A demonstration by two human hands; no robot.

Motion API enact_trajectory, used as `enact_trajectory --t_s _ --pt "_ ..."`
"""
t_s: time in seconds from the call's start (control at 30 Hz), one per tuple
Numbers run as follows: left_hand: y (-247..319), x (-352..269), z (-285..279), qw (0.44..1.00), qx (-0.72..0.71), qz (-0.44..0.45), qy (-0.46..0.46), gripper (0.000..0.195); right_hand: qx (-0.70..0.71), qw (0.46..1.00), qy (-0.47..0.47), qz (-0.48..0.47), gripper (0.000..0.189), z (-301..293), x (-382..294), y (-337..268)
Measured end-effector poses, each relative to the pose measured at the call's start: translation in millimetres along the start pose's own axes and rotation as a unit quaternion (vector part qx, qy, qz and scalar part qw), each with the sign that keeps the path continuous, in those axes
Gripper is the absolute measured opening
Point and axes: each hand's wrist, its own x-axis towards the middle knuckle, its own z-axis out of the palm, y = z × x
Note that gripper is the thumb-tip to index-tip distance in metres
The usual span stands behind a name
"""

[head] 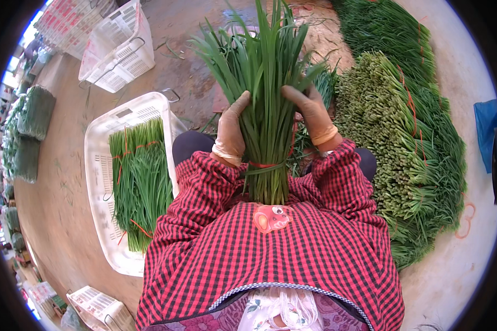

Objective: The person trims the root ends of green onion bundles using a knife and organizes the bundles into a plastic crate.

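Observation:
A bundle of garlic chives stands upright before my chest, stems down and leaves fanned out at the top. Around its lower stems runs a red tie, with a green leaf strand lying across it. My left hand, in a thin glove, grips the leaves from the left side. On the right side, my gloved right hand has its thumb against the leaves, its other fingers partly hidden behind them. Loose chive leaves lie beneath the bundle, between my knees.
To the left, a white plastic crate holds tied chive bundles. Another white crate stands farther off, near stacked crates. A large heap of chives rests against the wall at right. Wrapped green bundles sit far left.

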Motion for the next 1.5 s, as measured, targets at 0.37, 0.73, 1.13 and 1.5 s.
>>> enact_trajectory --t_s 0.37,0.73,1.13,1.5 --pt "10.0 -3.1 29.8 0.972 0.219 0.054 -0.061 0.043 0.035 0.998 -0.008 -0.052 0.054 12.0 2.2 -3.1" --pt "11.3 -5.2 23.0 0.980 0.189 0.047 -0.042 0.045 -0.022 0.998 0.035 0.045 0.043 -19.7 -8.7 -6.7" --pt "11.6 -16.2 39.3 0.971 0.225 0.085 -0.018 0.035 -0.335 0.898 -0.024 -0.285 0.033 23.5 -20.2 -66.4" --pt "8.5 -13.2 35.1 0.968 0.227 0.101 -0.036 0.039 -0.450 0.819 -0.030 -0.354 0.035 -0.5 5.0 -49.7"
